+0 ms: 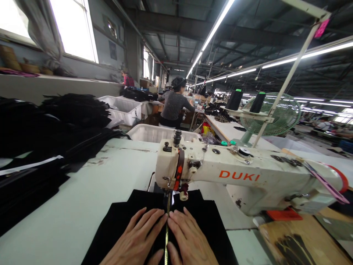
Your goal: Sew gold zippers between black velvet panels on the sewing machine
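Black fabric (121,217) lies flat on the sewing machine table, its far edge under the needle area of a white sewing machine (204,173) marked DUKI. Down the middle of the cloth runs a narrow gold zipper (166,243), leading up to the presser foot (167,195). My left hand (139,235) rests flat on the fabric just left of the zipper, fingers stretched toward the foot. On the zipper's other side my right hand (189,235) lies likewise, fingers extended. Both forefingers nearly meet at the zipper, close below the foot.
Stacks of black cloth (74,117) fill the left side. White bins (165,133) stand beyond the table. Thread cones (234,99) and a green fan (271,114) are at the right. Small pieces lie in a cardboard box (270,235). A person (176,103) sits ahead.
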`<state>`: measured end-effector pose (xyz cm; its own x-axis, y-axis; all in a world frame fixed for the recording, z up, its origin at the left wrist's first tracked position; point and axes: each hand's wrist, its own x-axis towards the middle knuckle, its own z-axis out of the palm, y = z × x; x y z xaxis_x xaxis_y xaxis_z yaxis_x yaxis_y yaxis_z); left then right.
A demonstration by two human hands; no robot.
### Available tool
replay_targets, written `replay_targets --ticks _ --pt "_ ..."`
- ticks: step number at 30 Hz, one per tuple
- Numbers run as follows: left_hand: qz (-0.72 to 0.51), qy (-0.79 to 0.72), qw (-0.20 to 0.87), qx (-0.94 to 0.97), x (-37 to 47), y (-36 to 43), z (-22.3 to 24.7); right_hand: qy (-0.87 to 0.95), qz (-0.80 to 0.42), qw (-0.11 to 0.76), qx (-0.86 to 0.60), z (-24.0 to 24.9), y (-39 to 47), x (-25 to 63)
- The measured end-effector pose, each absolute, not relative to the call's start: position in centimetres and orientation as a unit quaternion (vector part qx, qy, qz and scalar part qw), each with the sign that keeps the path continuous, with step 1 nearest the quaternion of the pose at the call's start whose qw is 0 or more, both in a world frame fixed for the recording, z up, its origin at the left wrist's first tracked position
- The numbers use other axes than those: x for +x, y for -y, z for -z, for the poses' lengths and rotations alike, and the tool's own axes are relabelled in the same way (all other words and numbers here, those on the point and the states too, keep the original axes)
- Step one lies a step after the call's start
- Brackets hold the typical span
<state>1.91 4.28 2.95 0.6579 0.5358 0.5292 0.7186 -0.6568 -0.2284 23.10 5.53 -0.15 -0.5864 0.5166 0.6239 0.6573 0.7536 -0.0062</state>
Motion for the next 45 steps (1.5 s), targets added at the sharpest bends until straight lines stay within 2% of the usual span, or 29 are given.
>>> replay_targets --ticks 8,14,16,20,27,39,45 --pt "0.254 0.361 0.167 -0.882 1.6 -4.4 -2.1 0.886 0.093 0.305 -0.335 0.3 -5.6 23.1" --pt "0.2 0.333 0.236 -0.891 1.1 -4.5 -0.4 0.838 0.147 0.421 -0.315 1.9 -5.6 22.2" --pt "0.184 0.33 0.25 -0.892 0.9 -4.4 0.4 0.836 0.153 0.43 -0.306 2.5 -5.5 22.1" --pt "0.176 0.337 0.258 -0.888 0.8 -4.4 0.9 0.85 0.136 0.404 -0.311 3.2 -5.4 22.6" --pt "0.198 0.357 0.204 -0.89 0.8 -4.6 0.2 0.898 0.085 0.291 -0.319 2.8 -6.2 23.3" --pt "0.172 0.367 0.241 -0.882 0.7 -5.0 0.9 0.895 0.082 0.305 -0.315 2.6 -6.7 23.2" --pt "0.197 0.355 0.236 -0.883 0.9 -5.0 0.3 0.898 0.077 0.302 -0.312 2.8 -6.7 23.4"
